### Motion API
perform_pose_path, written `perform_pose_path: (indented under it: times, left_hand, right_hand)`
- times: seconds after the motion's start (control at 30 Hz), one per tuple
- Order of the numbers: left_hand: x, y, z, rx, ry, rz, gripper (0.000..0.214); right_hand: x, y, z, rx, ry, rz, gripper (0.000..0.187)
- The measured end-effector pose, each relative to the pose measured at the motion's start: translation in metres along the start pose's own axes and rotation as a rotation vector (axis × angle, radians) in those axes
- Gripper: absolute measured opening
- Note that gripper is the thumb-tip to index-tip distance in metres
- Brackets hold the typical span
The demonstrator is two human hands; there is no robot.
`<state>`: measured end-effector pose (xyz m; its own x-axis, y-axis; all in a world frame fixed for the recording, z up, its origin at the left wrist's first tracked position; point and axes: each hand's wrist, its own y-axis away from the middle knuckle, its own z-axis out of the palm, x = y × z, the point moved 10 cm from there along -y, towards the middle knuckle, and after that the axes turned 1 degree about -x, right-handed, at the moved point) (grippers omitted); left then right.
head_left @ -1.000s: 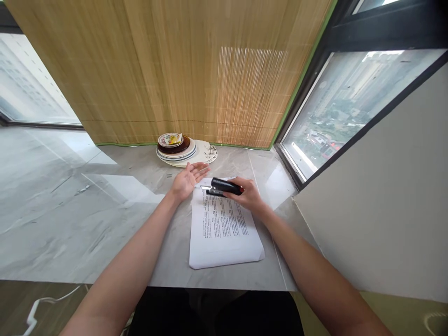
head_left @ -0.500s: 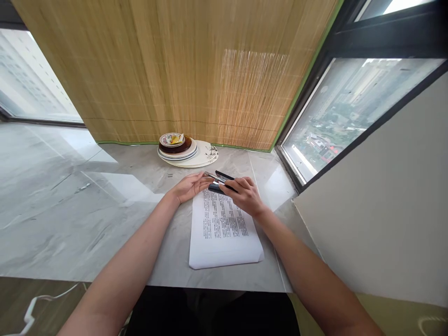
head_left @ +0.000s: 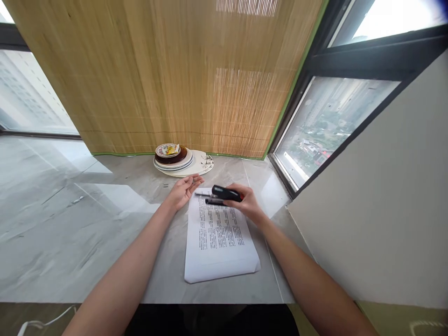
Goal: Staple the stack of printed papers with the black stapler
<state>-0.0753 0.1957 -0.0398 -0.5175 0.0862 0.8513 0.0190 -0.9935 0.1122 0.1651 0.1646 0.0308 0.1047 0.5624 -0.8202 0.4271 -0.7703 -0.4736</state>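
My right hand [head_left: 248,201] grips a black stapler [head_left: 227,192] over the upper part of a stack of printed paper [head_left: 221,265]. The stapler's jaws are spread, and its metal staple channel sticks out to the left between them. Just left of it, my left hand [head_left: 182,190] is apart from the stapler, fingers stretched out and palm partly turned up, with nothing visible in it. Dense lines of text cover the sheets, whose near right corner is slightly bent.
Behind my left hand stands a pile of plates [head_left: 175,161] on an oval white board [head_left: 203,163], with a small yellow packet [head_left: 172,150] on top. A bamboo blind [head_left: 168,74] hangs at the back. A white wall [head_left: 378,200] bounds the right side.
My left hand has drawn away from the stapler to the left. The stapler now lies more level in my right hand, its jaws side-on. The view has tilted upward slightly.
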Motion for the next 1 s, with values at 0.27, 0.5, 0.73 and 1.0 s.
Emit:
perform_pose_path:
  times: [0.27, 0.5, 0.73, 1.0]
  left_hand:
    - [-0.009, 0.013, 0.035, -0.382, -0.328, -0.016, 0.057]
    - [-0.003, 0.032, 0.058, -0.512, -0.528, 0.107, 0.065]
    - [-0.009, 0.042, 0.066, -0.640, -0.522, 0.074, 0.060]
    - [-0.017, 0.037, 0.060, -0.590, -0.501, 0.035, 0.065]
  right_hand:
    - [0.005, 0.001, 0.035, -0.334, 0.037, -0.019, 0.038]
    - [-0.036, 0.006, 0.047, -0.277, 0.397, -0.283, 0.043]
    - [-0.033, 0.011, 0.063, -0.333, 0.587, -0.321, 0.046]
    - [-0.037, 0.012, 0.064, -0.300, 0.582, -0.354, 0.051]
